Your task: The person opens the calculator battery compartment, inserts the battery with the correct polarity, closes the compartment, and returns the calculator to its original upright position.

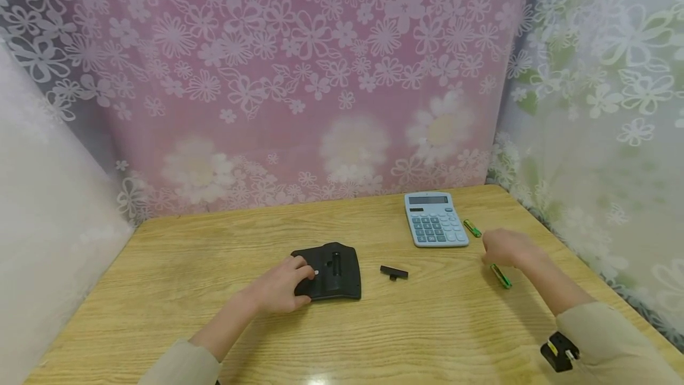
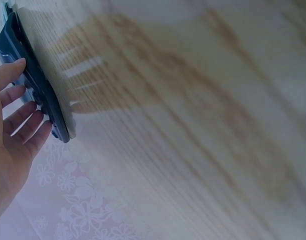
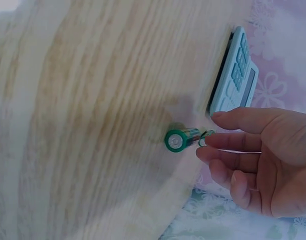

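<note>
Nearest the cam, R sleeve (image 1: pixel 614 337) is seen at the lower right, w/ a small black unit (image 1: pixel 559 352) fixed to it; L sleeve (image 1: pixel 181 364) is cut off by the bottom edge. L hand (image 1: pixel 282 287) is laid over the left side of a black device (image 1: pixel 347 281), its fingers spread & loosely bent, thumb at the near edge. The device is set down on the wooden table (image 1: pixel 214 254), w/ an uncovered slot (image 1: pixel 336 263) facing up. Just right of it a small black piece (image 1: pixel 394 272) is seen. R hand (image 1: pixel 507 248) is held by two green batteries, far batt. (image 1: pixel 472 229) & near batt. (image 1: pixel 501 277); thumb & fingers are kept apart, fingers half-bent, nothing seen gripped. Whether a batt. is touched can't be told. A light-blue calc. (image 1: pixel 437 220) is placed face up, just left of far batt. Behind, a pink floral curtain (image 1: pixel 299 88) is hung.
</note>
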A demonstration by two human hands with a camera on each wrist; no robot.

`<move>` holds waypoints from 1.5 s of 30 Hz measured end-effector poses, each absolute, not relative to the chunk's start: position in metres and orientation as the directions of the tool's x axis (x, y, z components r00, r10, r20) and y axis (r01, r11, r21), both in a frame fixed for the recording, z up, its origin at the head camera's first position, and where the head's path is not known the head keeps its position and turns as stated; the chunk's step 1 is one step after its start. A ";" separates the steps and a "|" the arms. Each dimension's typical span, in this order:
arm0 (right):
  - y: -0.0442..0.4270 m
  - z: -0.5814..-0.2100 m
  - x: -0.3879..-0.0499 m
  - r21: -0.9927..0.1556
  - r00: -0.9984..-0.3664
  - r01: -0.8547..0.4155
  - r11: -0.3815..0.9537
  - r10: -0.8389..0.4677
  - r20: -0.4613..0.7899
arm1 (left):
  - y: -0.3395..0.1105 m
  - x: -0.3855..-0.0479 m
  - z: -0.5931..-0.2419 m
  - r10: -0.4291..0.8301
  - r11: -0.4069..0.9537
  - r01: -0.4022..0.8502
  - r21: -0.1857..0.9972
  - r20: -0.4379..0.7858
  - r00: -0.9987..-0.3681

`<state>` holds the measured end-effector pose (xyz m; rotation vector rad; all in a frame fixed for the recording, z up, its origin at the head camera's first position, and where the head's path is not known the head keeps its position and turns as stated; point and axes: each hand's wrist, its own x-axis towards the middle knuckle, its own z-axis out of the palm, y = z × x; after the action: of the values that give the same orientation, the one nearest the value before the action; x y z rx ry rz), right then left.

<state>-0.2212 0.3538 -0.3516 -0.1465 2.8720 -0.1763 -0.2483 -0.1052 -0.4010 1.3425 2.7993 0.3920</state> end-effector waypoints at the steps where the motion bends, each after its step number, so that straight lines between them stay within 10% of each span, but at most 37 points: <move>1: 0.354 -0.352 -0.221 -0.125 -0.960 -0.078 0.989 -0.108 -0.259 | -0.106 -0.248 -0.401 0.769 0.599 0.766 0.232 0.100 -0.631; 45: 0.333 -0.350 -0.233 -0.237 -0.966 -0.212 0.948 -0.241 -0.100 | -0.105 -0.248 -0.402 0.763 0.616 0.761 0.204 0.088 -0.641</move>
<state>-0.2328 0.3327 -0.3502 -0.3467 2.9745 -0.3415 -0.2480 -0.1052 -0.4016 1.3283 2.8171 0.3511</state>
